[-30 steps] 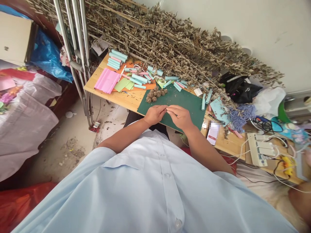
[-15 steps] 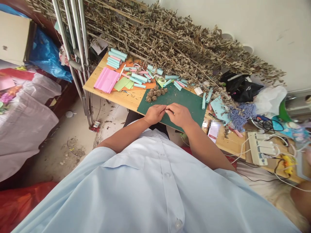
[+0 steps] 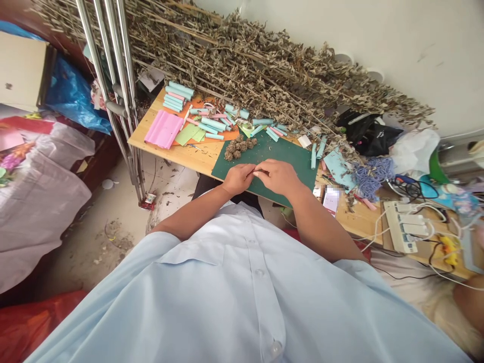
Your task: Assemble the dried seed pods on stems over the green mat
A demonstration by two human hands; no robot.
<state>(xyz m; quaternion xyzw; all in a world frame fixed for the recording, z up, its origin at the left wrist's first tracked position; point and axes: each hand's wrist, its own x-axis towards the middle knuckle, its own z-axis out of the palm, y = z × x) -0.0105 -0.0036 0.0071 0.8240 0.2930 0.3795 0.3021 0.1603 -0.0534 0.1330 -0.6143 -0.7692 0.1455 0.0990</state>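
My left hand [image 3: 239, 179] and my right hand [image 3: 277, 175] meet fingertip to fingertip over the near edge of a dark green mat [image 3: 291, 166]. Both are closed in a pinch, and whatever lies between the fingers is hidden or too small to name. Just beyond my left hand, a small heap of brown, crumbly balls [image 3: 237, 147] rests on the mat. Rolled tubes of blue paper [image 3: 214, 124], mixed with pink ones, lie farther back on the wooden table [image 3: 206, 160].
Dried leafy stalks [image 3: 242, 65] are piled along the wall behind. Metal crutches [image 3: 126, 101] stand at the table's left end beside a folded pink sheet [image 3: 164, 129]. To the right are a phone [image 3: 331, 200], purple yarn [image 3: 372, 176] and a power strip [image 3: 401, 227] with white cables.
My hands stay pinched together, the fingers shifting only slightly. The whole view has moved a little, so the table's far side appears slightly more to the left.
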